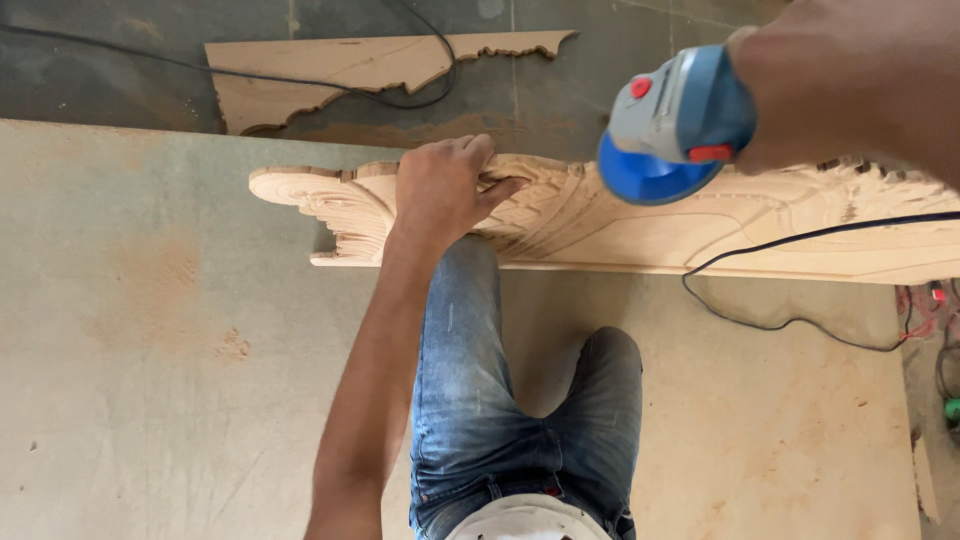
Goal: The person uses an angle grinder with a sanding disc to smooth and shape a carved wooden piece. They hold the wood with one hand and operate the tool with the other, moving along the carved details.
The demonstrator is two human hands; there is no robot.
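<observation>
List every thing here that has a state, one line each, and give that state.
Left hand: pressed flat on the carved wooden panel, fingers curled over its far edge.
Right hand: closed around the blue and grey power sander.
Carved wooden panel: lying flat on the board.
Blue and grey power sander: lifted, above the panel.
Black cord: slack, trailing over the panel.
Cut-out wooden offcut: lying on the floor.

Soft, even daylight across the scene, no glare anywhere; faint shadows sit under the carved wooden panel (pixel 620 225), and the blue power sander (pixel 672 125) close to the lens goes slightly soft, while the rest stays sharp
</observation>
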